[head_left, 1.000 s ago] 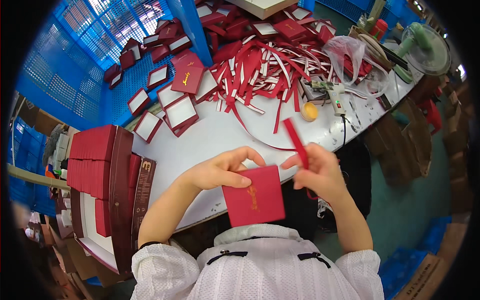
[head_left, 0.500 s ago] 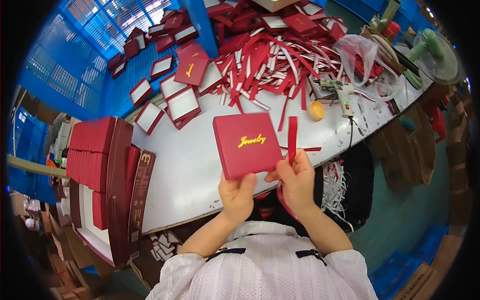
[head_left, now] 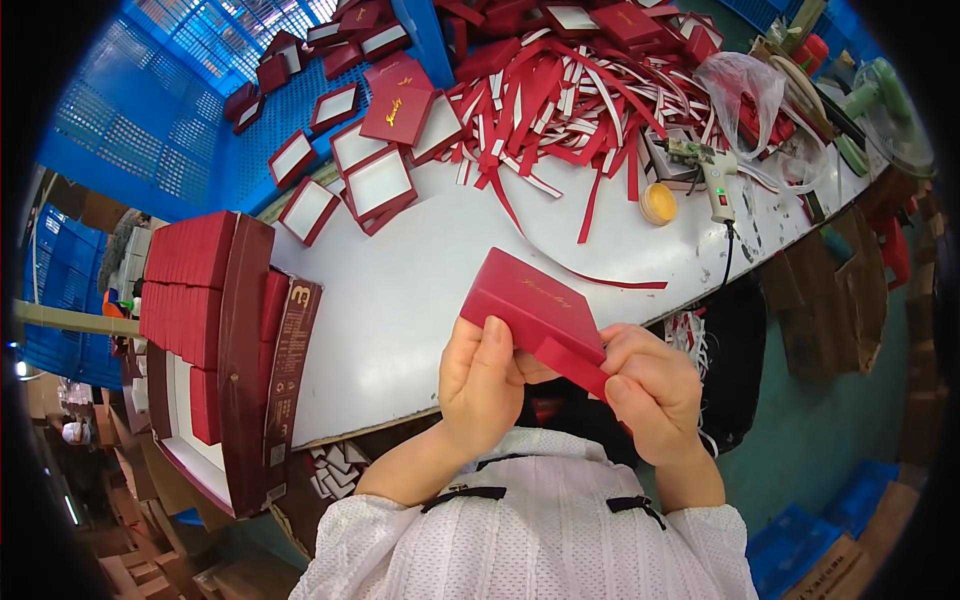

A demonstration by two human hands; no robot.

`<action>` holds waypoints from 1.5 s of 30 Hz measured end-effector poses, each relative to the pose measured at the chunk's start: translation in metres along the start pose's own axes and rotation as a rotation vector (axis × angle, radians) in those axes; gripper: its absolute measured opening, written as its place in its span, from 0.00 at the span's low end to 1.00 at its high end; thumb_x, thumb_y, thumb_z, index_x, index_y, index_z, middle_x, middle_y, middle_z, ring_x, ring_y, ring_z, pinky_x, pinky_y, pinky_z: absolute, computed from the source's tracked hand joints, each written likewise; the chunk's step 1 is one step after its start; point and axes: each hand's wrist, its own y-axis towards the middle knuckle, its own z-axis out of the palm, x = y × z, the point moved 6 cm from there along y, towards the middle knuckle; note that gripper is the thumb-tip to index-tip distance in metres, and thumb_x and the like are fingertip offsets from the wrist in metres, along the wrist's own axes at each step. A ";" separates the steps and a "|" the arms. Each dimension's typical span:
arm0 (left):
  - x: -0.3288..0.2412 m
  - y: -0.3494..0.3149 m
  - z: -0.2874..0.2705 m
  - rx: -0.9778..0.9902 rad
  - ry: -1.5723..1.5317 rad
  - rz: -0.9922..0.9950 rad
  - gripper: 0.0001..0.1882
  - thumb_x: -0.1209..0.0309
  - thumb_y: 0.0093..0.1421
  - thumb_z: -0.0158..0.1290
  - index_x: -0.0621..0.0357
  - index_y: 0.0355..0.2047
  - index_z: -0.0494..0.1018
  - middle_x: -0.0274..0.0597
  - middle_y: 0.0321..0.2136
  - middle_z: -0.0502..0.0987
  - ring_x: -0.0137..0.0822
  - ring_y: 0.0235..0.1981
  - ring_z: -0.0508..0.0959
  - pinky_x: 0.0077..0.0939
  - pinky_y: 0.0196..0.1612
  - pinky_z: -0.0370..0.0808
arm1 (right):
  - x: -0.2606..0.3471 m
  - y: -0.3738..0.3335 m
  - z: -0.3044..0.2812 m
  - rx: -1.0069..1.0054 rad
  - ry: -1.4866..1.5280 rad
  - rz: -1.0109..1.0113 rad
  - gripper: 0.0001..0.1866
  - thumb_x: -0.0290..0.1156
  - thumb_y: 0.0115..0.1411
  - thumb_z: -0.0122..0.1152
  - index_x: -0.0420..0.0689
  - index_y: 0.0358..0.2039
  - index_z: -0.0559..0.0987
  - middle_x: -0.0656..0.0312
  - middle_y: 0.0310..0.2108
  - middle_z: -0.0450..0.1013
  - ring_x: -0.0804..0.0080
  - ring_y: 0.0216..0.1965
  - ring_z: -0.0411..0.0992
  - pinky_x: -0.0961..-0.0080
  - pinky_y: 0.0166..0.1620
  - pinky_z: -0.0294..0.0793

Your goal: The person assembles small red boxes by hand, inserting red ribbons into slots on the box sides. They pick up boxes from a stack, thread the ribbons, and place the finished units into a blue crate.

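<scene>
A square red gift box (head_left: 528, 296) with gold lettering on its lid is tilted over the front edge of the table. My left hand (head_left: 480, 385) grips its near left corner, thumb on the side. In my right hand (head_left: 655, 388), thumb and fingers pinch a red ribbon (head_left: 572, 362), which lies along the box's near side. Those fingers also reach the box's right corner. Part of the ribbon is hidden by the right hand. Beyond the box, another loose red ribbon (head_left: 610, 284) curves over the table.
A tangled heap of red and white ribbons (head_left: 560, 110) covers the far table. Open red box halves (head_left: 380, 185) lie left of it. To the right are a glue gun (head_left: 716, 180) and a yellow-filled round tub (head_left: 658, 204). A carton (head_left: 250, 350) of stacked red boxes stands left.
The box has tipped so that its near side shows. My right hand has moved right and lower, drawing the ribbon, upright before, against that side. The view has shifted slightly.
</scene>
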 end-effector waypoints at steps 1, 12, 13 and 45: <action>0.000 -0.001 0.001 0.018 -0.002 0.003 0.16 0.68 0.61 0.27 0.65 0.45 0.52 0.50 0.40 0.65 0.42 0.39 0.71 0.37 0.39 0.72 | -0.001 -0.001 0.000 0.004 0.021 0.007 0.06 0.20 0.44 0.50 0.38 0.13 0.68 0.61 0.17 0.66 0.66 0.21 0.64 0.68 0.39 0.64; 0.001 0.000 -0.001 -0.041 0.279 0.120 0.16 0.82 0.52 0.43 0.67 0.41 0.56 0.48 0.36 0.68 0.35 0.37 0.72 0.29 0.39 0.72 | -0.003 -0.003 0.001 -0.015 -0.061 -0.021 0.05 0.21 0.45 0.51 0.38 0.15 0.68 0.60 0.17 0.65 0.65 0.20 0.63 0.71 0.36 0.65; 0.002 0.002 -0.004 -0.084 0.230 0.075 0.16 0.83 0.51 0.44 0.67 0.41 0.56 0.48 0.35 0.69 0.35 0.36 0.72 0.28 0.38 0.73 | -0.005 -0.002 0.001 -0.022 -0.099 -0.022 0.05 0.21 0.45 0.52 0.38 0.15 0.68 0.60 0.17 0.65 0.65 0.20 0.63 0.72 0.34 0.65; 0.032 0.004 -0.016 -0.203 -0.572 -0.179 0.14 0.71 0.57 0.40 0.65 0.42 0.60 0.48 0.39 0.68 0.38 0.39 0.71 0.30 0.40 0.73 | -0.043 -0.013 -0.030 -0.215 -0.090 0.218 0.08 0.20 0.47 0.52 0.37 0.31 0.73 0.58 0.23 0.70 0.74 0.22 0.69 0.84 0.25 0.66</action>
